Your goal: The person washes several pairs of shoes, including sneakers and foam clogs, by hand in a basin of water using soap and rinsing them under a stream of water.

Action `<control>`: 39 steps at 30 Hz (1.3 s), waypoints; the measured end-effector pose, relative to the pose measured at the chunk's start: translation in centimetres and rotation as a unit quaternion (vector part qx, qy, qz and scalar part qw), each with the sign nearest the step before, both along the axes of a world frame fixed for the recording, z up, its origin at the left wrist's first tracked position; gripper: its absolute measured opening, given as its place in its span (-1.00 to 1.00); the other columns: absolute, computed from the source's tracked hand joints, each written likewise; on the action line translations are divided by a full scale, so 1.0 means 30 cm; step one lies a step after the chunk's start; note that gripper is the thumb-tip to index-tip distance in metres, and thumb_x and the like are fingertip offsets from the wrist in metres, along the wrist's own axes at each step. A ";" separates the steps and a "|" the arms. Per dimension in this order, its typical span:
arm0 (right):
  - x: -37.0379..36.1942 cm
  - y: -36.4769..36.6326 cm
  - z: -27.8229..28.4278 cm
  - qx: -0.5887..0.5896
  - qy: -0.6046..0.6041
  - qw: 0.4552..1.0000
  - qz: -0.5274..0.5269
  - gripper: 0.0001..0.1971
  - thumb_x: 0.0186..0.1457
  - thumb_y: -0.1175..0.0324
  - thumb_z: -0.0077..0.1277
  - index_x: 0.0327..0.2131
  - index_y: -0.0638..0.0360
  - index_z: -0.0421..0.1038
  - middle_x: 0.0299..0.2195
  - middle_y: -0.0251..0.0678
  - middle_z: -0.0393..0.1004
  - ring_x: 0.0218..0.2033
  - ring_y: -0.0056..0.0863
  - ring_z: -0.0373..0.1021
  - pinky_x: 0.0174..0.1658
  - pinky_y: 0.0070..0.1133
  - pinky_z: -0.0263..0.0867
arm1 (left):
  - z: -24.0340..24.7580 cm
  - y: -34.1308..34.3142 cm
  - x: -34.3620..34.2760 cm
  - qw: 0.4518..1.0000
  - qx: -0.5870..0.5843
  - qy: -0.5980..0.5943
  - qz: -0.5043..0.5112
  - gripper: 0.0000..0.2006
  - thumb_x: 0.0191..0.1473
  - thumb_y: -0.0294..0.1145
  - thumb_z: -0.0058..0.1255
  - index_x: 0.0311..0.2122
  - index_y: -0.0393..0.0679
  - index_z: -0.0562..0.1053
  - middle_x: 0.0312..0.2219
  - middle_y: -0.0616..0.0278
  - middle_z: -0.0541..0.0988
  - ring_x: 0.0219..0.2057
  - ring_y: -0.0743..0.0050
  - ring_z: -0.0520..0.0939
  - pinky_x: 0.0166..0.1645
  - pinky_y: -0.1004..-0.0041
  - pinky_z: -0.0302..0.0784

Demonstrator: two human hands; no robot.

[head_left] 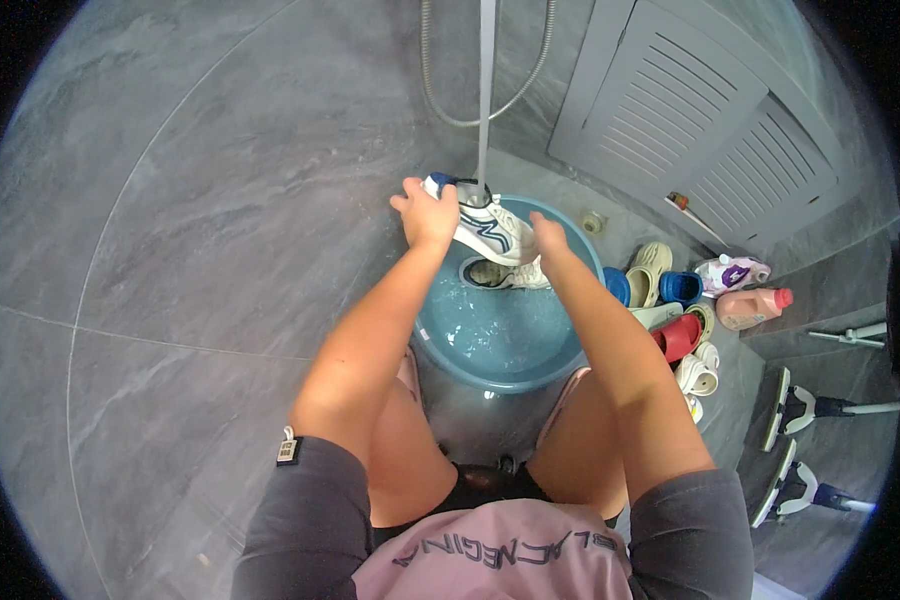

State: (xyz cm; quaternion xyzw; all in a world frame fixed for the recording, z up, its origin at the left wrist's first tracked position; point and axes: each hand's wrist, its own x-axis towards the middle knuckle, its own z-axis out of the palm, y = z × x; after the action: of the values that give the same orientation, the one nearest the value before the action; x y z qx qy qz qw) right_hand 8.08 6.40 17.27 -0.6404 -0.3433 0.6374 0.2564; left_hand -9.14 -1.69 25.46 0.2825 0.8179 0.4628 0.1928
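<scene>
A white sneaker with dark blue trim is held tilted over the far side of a round blue basin. My left hand is closed round its heel end, and my right hand grips the toe end. A straight stream of water falls from above into the shoe's opening. Below it, a second white sneaker lies partly in the water, its toe end partly hidden by my right hand. Water fills the lower part of the basin, which stands between my feet.
Right of the basin are several clogs and slippers, including a red one, a pink bottle and a white-purple package. A metal shower hose hangs behind. Louvred grey doors and long-handled squeegees are on the right.
</scene>
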 end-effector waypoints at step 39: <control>-0.250 0.019 -0.004 0.352 -0.307 0.853 0.235 -0.71 -0.13 0.25 0.02 -0.42 0.34 0.47 -0.35 0.10 0.44 -0.25 -0.03 0.39 -0.19 -0.34 0.30 | -0.014 -0.031 -0.029 0.987 -0.036 0.147 -0.044 -0.30 -0.23 -0.08 0.08 0.02 -0.22 0.17 -0.07 -0.20 0.18 -0.05 -0.23 0.30 0.02 0.15 0.29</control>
State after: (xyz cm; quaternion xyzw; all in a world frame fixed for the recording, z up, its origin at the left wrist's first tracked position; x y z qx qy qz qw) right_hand 0.58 6.98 17.16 -0.5711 -0.7457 0.2866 0.1889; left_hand -10.00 -2.62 25.04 0.3760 0.8402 0.3775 0.1003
